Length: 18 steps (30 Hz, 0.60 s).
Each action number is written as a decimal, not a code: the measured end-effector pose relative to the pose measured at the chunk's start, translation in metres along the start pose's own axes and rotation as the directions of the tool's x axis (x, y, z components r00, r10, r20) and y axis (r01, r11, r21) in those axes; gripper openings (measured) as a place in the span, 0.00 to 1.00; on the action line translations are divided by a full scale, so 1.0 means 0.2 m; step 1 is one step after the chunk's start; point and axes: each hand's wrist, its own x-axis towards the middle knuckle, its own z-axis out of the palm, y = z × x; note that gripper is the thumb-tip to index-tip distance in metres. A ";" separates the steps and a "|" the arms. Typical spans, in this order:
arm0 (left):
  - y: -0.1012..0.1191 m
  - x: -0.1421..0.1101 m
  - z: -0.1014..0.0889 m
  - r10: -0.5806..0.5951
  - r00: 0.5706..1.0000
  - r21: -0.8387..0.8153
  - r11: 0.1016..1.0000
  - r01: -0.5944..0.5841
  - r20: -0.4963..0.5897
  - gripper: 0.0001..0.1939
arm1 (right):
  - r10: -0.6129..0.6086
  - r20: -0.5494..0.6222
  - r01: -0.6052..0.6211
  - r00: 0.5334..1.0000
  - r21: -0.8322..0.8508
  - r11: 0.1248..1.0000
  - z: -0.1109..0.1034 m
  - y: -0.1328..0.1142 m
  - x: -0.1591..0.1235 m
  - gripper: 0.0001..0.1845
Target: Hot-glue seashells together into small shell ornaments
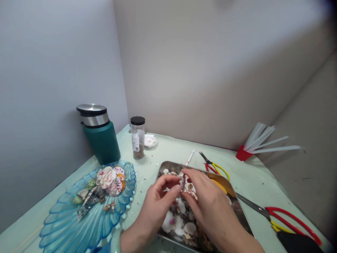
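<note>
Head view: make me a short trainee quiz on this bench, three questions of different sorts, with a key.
1. True or false: in the picture, the teal bottle stands left of the black-lidded clear jar.

2. Fill in: the left hand and right hand come together above a metal ____ of shells.

3. Choose: what does the red cup hold? A) scissors; B) white translucent sticks; C) spoons.

Key: 1. True. 2. Tray. 3. B.
</note>
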 end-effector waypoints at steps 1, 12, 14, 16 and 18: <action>0.00 0.00 0.00 -0.001 1.000 -0.006 1.000 0.001 0.001 0.12 | -0.001 0.017 0.001 1.000 0.002 1.000 0.00 -0.01 0.00 0.21; 0.00 -0.01 0.00 0.045 0.999 -0.073 0.996 -0.045 0.001 0.09 | -0.028 0.102 0.028 0.994 -0.004 1.000 -0.03 -0.02 0.00 0.20; 0.00 -0.01 0.00 0.039 0.999 -0.088 0.995 -0.039 -0.007 0.09 | -0.028 0.102 0.030 0.994 -0.019 0.999 -0.03 -0.02 -0.01 0.20; 0.00 -0.01 0.00 0.030 1.000 -0.097 0.995 -0.031 -0.010 0.09 | -0.032 0.102 0.036 0.994 -0.037 0.999 -0.03 -0.02 -0.01 0.20; 0.00 0.00 0.00 0.016 1.000 -0.101 0.995 -0.018 -0.012 0.09 | -0.034 0.101 0.039 0.994 -0.050 0.998 -0.03 -0.02 -0.01 0.20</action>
